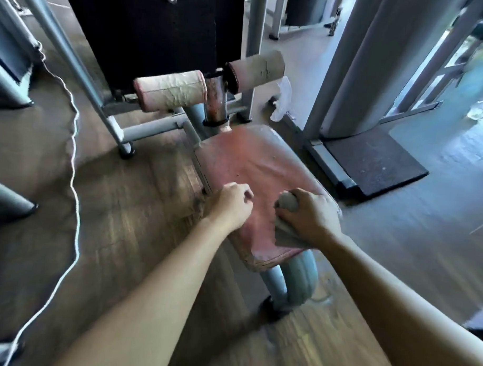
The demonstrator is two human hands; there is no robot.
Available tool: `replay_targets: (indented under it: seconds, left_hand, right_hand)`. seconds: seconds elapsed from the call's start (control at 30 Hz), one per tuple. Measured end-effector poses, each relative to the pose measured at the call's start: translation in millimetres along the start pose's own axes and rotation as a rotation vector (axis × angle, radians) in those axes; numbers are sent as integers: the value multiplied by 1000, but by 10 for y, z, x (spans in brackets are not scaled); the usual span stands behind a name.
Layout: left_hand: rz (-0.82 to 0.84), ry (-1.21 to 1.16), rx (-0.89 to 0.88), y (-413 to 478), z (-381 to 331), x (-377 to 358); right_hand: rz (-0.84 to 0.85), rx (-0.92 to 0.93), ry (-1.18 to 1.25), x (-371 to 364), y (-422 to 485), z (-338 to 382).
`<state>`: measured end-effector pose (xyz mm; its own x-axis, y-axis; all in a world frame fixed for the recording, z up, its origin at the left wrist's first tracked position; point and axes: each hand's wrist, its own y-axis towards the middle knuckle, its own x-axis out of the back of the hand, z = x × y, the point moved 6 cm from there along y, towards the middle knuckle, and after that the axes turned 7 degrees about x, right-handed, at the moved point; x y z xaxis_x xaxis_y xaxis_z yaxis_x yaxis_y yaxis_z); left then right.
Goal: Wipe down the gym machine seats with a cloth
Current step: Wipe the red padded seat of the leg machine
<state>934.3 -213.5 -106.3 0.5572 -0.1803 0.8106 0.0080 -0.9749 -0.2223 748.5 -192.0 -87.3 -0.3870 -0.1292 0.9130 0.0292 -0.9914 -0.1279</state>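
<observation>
**Grey cloth (285,233) bunched in the right hand (311,216) on the near right part of a worn red machine seat (252,161).**

The right fingers curl round the cloth. One rolled end bulges out at the thumb side, and the loose end trails towards the seat's near edge. The left hand (230,204) rests at the seat's near left edge, fingers curled inward and pressed together, gripping nothing that shows. Beyond the seat, a rusted post (216,99) carries two cracked pale roller pads (169,90), one on each side. A grey tubular frame leg (289,280) curves down from under the near end to the wooden floor (124,206). A white cord (75,138) snakes across the floor at left, and a dark rubber mat (372,162) lies at right.
</observation>
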Motion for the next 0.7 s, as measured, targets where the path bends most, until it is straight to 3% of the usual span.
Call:
replay_targets:
  seconds: [0.17,0.4,0.7]
  left_hand:
    - [-103,-215,89,-1195,-400,1437]
    - [-220,-335,173,-3070,-778,3091]
    - [-719,-284,385,-5129,-807,4223]
  right_hand:
    - [-94,57,260,1404,-899,805]
    - [-147,355,521,3111,-1961,1901]
    - [32,796,569,3711,-2937,3103]
